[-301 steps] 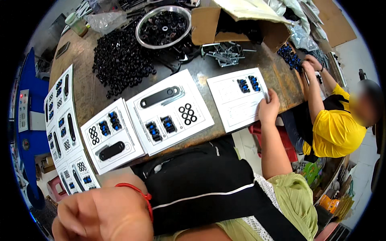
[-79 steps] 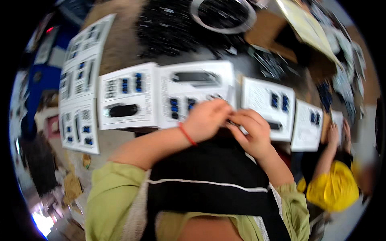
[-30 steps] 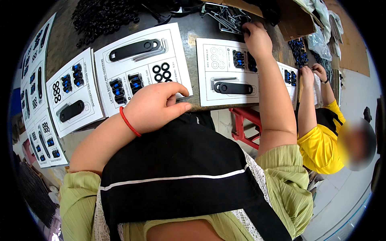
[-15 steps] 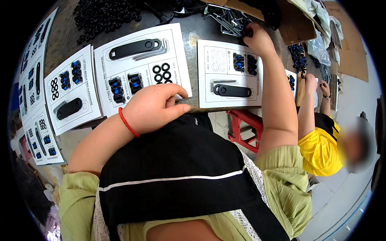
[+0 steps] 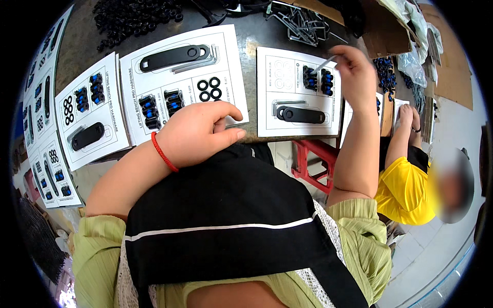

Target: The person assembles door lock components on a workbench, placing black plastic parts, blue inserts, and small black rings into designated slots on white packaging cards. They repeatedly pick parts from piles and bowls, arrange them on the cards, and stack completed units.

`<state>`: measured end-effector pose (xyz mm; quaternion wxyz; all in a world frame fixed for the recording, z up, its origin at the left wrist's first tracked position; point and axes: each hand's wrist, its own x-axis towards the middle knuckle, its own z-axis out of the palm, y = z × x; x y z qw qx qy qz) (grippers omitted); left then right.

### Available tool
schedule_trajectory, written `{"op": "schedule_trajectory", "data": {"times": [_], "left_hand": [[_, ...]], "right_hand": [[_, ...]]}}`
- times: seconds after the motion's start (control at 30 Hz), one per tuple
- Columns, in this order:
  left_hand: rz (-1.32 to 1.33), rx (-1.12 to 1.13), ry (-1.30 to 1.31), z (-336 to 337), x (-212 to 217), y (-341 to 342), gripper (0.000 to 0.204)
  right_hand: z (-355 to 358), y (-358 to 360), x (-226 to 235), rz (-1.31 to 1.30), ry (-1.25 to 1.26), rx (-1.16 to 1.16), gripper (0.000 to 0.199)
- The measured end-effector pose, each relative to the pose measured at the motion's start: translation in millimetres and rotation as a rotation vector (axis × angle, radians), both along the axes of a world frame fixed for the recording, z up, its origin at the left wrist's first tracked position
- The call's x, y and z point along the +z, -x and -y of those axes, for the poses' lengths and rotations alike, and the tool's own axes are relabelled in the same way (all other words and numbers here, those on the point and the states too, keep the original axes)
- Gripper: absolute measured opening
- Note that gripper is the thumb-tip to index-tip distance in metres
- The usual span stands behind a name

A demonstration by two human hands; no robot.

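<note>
The right hand (image 5: 354, 72) is up over the far right white card (image 5: 298, 92), fingers pinched narrow on a thin silver L-shaped key (image 5: 324, 63), and that key slants from the fingertips down and to the left, its free tip hanging just above the 2 clusters of blue-and-black bolts (image 5: 316, 79) seated on that card. Below the bolts, on the same card, lies a long black flat bar (image 5: 303, 114) with its length running left to right, a silver key already tucked beside its left end. So the key's long axis points away from the hand toward the card's upper middle, and the right hand is plainly the nearer one. The left hand (image 5: 197, 133), red cord at the wrist, rests loosely curled on the near edge of the neighbouring card (image 5: 179, 82), thumb and fingers closed together on nothing I can make out, well apart from the key. A pile of loose silver keys (image 5: 303, 25) sits just beyond the right card on the dark worktable (image 5: 257, 38).
</note>
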<state>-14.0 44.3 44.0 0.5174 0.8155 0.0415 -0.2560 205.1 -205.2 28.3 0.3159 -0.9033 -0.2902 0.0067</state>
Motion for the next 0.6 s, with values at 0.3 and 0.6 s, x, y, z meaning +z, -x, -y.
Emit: {"op": "schedule_trajectory", "data": {"times": [0.3,0.6], "left_hand": [[0.014,-0.022,-0.002,3.2,1.0,1.1,0.029],[0.015,0.04,0.006,0.8,-1.5,6.7,0.027]], "right_hand": [[-53.5,75.2,-7.8,0.074,0.389,0.331,0.009],[-30.0,62.1,-14.1,-0.127,0.353,0.29,0.012]]}}
